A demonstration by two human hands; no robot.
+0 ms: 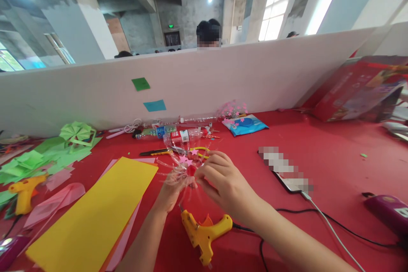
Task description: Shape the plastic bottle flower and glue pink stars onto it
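My left hand (170, 193) is closed around the base of a clear plastic flower (185, 165) cut from a bottle, with thin strips fanning outward, pink stars and a red centre. My right hand (223, 182) pinches at that red centre from the right, fingers curled together. Both hands hover just above the red table (318, 157). A yellow glue gun (205, 231) lies on the table right below my hands, its black cord running off to the right.
A yellow sheet over pink paper (95, 212) lies to the left, with green paper pieces (47, 153) and a second yellow glue gun (24, 193) beyond. Scissors (178, 151), plastic bottles (178, 134), a phone on a cable (287, 174) and a red box (357, 89) surround me. A white partition (223, 76) stands behind.
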